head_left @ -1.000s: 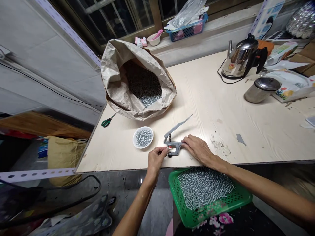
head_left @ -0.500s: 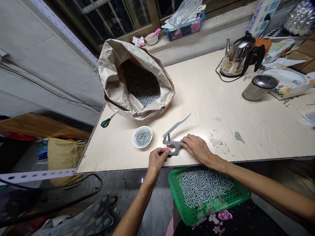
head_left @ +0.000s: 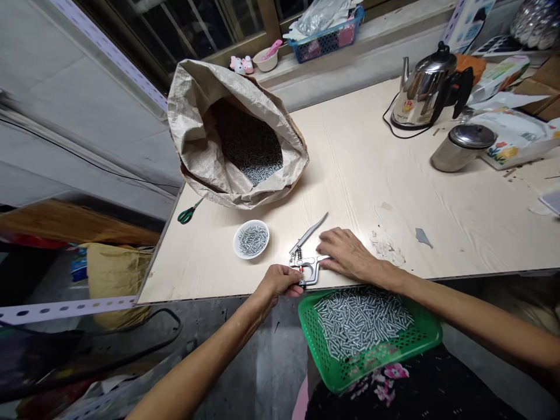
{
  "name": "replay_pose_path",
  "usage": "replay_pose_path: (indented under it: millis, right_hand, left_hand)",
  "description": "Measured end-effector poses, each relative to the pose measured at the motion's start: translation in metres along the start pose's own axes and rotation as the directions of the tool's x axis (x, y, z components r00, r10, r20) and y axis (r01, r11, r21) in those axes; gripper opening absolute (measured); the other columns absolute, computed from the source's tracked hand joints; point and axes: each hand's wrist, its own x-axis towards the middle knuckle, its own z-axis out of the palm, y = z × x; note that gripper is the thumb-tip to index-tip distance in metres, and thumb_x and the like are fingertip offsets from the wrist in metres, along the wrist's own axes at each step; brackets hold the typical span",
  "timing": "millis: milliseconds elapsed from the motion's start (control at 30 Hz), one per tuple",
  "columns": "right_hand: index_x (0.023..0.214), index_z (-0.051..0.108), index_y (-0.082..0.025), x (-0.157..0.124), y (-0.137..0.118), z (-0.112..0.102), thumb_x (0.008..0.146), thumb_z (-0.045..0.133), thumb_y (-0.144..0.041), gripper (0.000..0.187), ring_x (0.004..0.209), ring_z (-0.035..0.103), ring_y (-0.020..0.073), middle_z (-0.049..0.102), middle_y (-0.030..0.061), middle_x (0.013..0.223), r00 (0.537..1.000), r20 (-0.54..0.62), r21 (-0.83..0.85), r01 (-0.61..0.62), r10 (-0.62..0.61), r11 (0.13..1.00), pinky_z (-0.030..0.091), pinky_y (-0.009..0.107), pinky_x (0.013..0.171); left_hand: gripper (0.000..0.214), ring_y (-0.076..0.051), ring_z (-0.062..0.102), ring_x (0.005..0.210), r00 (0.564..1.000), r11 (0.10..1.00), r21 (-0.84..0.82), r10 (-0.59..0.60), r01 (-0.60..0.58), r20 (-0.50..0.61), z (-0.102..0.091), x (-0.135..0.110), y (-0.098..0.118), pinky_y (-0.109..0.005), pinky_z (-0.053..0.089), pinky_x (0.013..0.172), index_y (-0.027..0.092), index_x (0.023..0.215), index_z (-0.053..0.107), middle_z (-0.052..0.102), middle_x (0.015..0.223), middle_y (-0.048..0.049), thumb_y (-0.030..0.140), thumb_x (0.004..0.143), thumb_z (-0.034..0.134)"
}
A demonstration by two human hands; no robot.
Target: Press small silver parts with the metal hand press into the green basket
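A pair of silver snap-fastener pliers (head_left: 311,262) rests at the table's front edge. Its upper lever stands raised, with a coil spring beneath and a small red piece in the jaw. My left hand (head_left: 280,281) is closed in a pinch at the jaw end; whatever lies between its fingertips is hidden. Around the lower handle, my right hand (head_left: 347,254) is closed, with curled fingers above and the thumb near the handle. A white bowl (head_left: 251,239) of small metal screw-like pieces sits to the left of the pliers.
A large sack (head_left: 196,134) of metal pieces stands behind the bowl, with green-handled scissors (head_left: 186,214) beside it. Below the table edge, a green basket (head_left: 312,332) of similar pieces rests on my lap. A kettle (head_left: 422,93) and a lidded canister (head_left: 461,149) stand at right.
The pliers have tilted and their lever tip sits lower and further left in view. My right hand's fingers have shifted on the handle. My left hand stays at the jaw, its forearm angled further left.
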Motion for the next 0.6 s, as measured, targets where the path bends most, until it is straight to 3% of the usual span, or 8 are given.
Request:
replay_pose_path:
  millis: [100, 167, 333, 467, 600]
  right_hand:
    - [0.130, 0.046, -0.017, 0.007, 0.019, -0.006, 0.072, 0.069, -0.056, 0.073, 0.130, 0.028, 0.0351, 0.034, 0.0172, 0.143, 0.997, 0.030, -0.013, 0.073, -0.072, 0.997, 0.029, 0.052, 0.099]
    - [0.134, 0.041, -0.015, 0.014, 0.030, -0.008, 0.065, 0.073, -0.060, 0.089, 0.133, 0.023, 0.0384, 0.032, 0.0204, 0.144, 0.990, 0.093, -0.028, 0.105, -0.102, 0.994, 0.024, 0.058, 0.102]
    - [0.134, 0.040, -0.015, 0.027, 0.041, -0.010, 0.060, 0.071, -0.064, 0.094, 0.126, 0.033, 0.0379, 0.044, 0.0188, 0.135, 0.978, 0.165, -0.048, 0.136, -0.127, 0.989, 0.024, 0.059, 0.101]
    - [0.130, 0.044, -0.012, 0.031, 0.039, -0.014, 0.055, 0.073, -0.063, 0.096, 0.115, 0.042, 0.0359, 0.048, 0.0195, 0.127, 0.977, 0.171, -0.070, 0.144, -0.130, 0.987, 0.035, 0.049, 0.092]
    - [0.119, 0.052, -0.017, 0.034, 0.035, -0.017, 0.053, 0.075, -0.062, 0.083, 0.100, 0.047, 0.0306, 0.056, 0.0135, 0.113, 0.978, 0.173, -0.107, 0.138, -0.118, 0.985, 0.037, 0.039, 0.078]
  left_hand:
    - [0.016, -0.010, 0.057, 0.042, 1.000, 1.000, -0.008, 0.000, 0.000, -0.012, 0.002, -0.002, -0.001, -0.020, 0.045, 0.046, 0.011, 0.065, 0.065, 0.062, 0.046, -0.0017, 0.022, 0.062, 0.076]
    - [0.015, -0.010, 0.056, 0.040, 1.000, 1.000, -0.005, -0.002, 0.002, -0.021, 0.003, -0.003, -0.001, -0.020, 0.044, 0.045, 0.012, 0.065, 0.065, 0.062, 0.045, -0.0014, 0.022, 0.063, 0.076]
    - [0.017, -0.009, 0.055, 0.040, 1.000, 1.000, 0.001, 0.010, -0.010, -0.023, 0.003, -0.003, -0.002, -0.019, 0.044, 0.045, 0.012, 0.062, 0.065, 0.061, 0.044, -0.0003, 0.024, 0.063, 0.076]
    - [0.016, -0.009, 0.055, 0.040, 1.000, 1.000, 0.001, 0.005, -0.005, -0.025, 0.003, -0.003, -0.003, -0.019, 0.044, 0.045, 0.013, 0.062, 0.064, 0.061, 0.044, 0.0001, 0.023, 0.063, 0.077]
    - [0.020, -0.009, 0.055, 0.040, 1.000, 1.000, -0.004, 0.008, -0.009, -0.029, 0.004, -0.002, -0.003, -0.021, 0.046, 0.046, 0.013, 0.062, 0.064, 0.060, 0.045, 0.0006, 0.026, 0.061, 0.078]
